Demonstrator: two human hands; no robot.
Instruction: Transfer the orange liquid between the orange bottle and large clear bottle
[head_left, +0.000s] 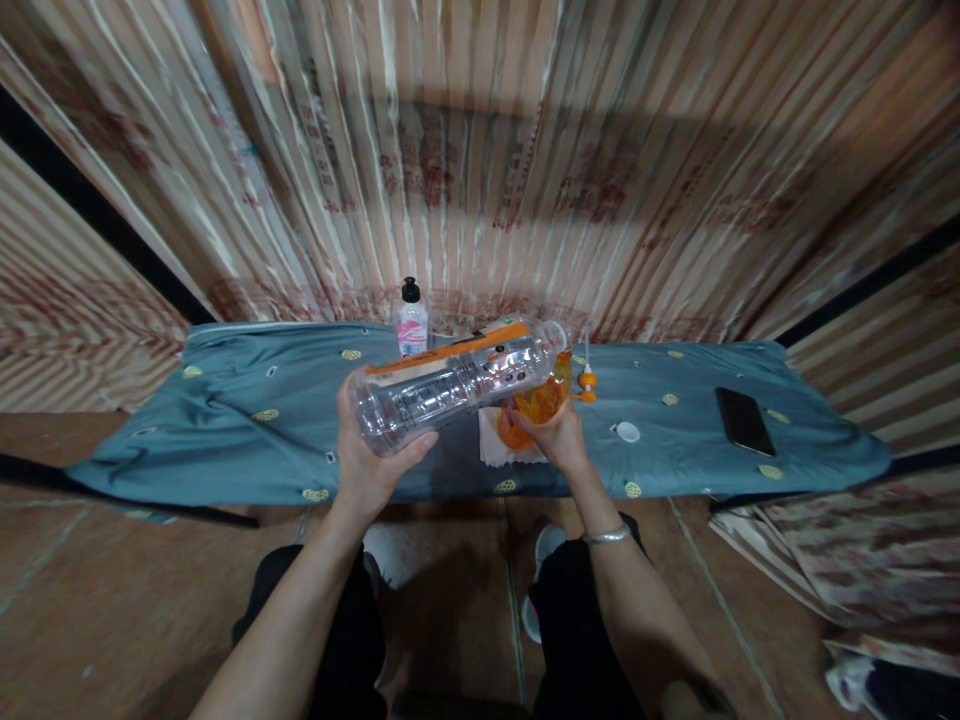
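Observation:
My left hand (371, 465) is wrapped round the lower end of a large clear plastic bottle (442, 390) with an orange label. The bottle is tilted, its neck pointing right over an orange bottle (541, 402). My right hand (553, 432) grips the orange bottle, which leans to the right. The two bottle mouths are close together; whether they touch is hard to tell. Beneath the orange bottle lies a white cloth or tissue (491, 440). An orange pump top (587, 380) with a clear tube stands just right of the bottles.
A teal patterned cloth covers the table (247, 420). Behind the clear bottle stands a small white bottle with a black cap (412, 325). To the right lie a white round cap (627, 432) and a black phone (744, 421). A striped curtain (480, 150) hangs behind the table.

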